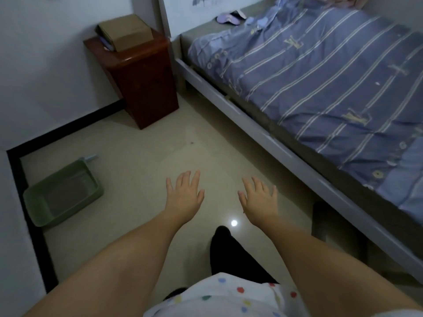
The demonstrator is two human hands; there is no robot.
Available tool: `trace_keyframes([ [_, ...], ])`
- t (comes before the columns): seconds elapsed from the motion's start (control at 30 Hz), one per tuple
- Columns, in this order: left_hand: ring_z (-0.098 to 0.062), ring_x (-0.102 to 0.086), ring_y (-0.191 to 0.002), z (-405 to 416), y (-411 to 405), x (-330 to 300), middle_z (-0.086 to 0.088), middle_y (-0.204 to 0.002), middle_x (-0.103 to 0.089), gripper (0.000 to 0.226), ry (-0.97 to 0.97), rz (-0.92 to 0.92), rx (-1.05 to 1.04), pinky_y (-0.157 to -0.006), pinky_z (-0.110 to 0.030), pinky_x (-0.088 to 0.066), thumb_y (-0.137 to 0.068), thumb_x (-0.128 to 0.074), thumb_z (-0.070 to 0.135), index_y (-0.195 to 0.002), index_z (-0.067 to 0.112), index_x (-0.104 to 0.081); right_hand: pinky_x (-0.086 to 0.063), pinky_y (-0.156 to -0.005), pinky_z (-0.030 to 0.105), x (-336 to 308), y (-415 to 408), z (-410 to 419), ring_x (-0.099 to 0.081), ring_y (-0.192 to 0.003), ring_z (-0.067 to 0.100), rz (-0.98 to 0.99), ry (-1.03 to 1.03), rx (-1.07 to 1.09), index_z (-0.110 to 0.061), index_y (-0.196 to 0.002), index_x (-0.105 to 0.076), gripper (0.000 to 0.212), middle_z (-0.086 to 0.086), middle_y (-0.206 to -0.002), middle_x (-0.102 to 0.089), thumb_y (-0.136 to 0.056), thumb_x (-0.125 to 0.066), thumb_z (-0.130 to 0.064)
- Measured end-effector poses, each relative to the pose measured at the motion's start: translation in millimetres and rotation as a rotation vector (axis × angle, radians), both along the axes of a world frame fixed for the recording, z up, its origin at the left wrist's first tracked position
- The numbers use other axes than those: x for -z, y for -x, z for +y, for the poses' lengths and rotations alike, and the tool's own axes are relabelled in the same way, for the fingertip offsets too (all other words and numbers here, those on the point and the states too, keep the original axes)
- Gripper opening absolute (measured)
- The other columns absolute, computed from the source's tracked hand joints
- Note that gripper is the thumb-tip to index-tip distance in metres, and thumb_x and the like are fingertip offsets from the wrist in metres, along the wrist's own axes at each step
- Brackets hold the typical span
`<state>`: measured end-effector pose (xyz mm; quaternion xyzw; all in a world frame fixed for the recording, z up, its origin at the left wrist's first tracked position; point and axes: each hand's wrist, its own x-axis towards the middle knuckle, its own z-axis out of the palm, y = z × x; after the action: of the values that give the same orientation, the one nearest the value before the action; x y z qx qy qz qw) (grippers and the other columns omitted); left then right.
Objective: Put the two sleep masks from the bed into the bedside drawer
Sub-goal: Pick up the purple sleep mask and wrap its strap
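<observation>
Two sleep masks lie side by side at the head of the bed (201,33): a lilac mask (225,18) and a dark one with a pale edge (238,13). The reddish-brown bedside cabinet (142,74) stands left of the bed against the wall, its front closed. My left hand (184,194) and my right hand (259,199) are stretched out palm down over the floor, fingers spread, holding nothing. Both are far from the masks and the cabinet.
A brown cardboard box (126,32) sits on books on the cabinet top. A green plastic basin (63,194) lies on the tiled floor at the left wall. A blue striped quilt (332,76) covers the bed along the right.
</observation>
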<state>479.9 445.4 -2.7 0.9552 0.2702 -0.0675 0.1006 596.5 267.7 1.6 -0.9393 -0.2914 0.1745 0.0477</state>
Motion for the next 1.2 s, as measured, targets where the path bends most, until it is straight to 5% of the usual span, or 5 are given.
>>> trace_keyframes([
  [0.47, -0.025, -0.028, -0.137, 237.8, -247.2, -14.6, -0.010, -0.152, -0.028, 0.058, 0.011, -0.050, -0.121, -0.114, -0.057, -0.007, -0.095, -0.033, 0.040, -0.146, 0.021, -0.013, -0.003, -0.114, 0.057, -9.2, -273.4, 248.5, -0.015, -0.144, 0.023, -0.015, -0.024, -0.113, -0.028, -0.146, -0.015, 0.053, 0.006, -0.157, -0.019, -0.096, -0.022, -0.046],
  [0.73, -0.022, -0.022, -0.141, 416.9, -408.0, -44.0, -0.010, -0.152, -0.028, 0.060, -0.074, -0.055, -0.014, -0.115, -0.055, -0.012, -0.094, -0.035, 0.040, -0.146, 0.021, -0.013, -0.007, -0.114, 0.056, -27.4, -413.5, 409.1, -0.021, -0.142, 0.024, -0.066, -0.068, 0.056, -0.028, -0.145, -0.019, 0.052, 0.005, -0.155, -0.024, -0.096, -0.024, -0.046],
  [1.2, -0.024, -0.021, -0.141, 581.4, -713.6, -5.2, -0.009, -0.153, -0.025, 0.059, 0.008, 0.059, 0.139, -0.115, -0.055, -0.013, -0.095, -0.031, 0.044, -0.147, 0.021, -0.012, -0.011, -0.113, 0.056, 4.7, -700.3, 565.4, -0.018, -0.142, 0.023, 0.026, 0.008, 0.111, -0.027, -0.146, -0.016, 0.052, 0.004, -0.156, -0.018, -0.097, -0.025, -0.042],
])
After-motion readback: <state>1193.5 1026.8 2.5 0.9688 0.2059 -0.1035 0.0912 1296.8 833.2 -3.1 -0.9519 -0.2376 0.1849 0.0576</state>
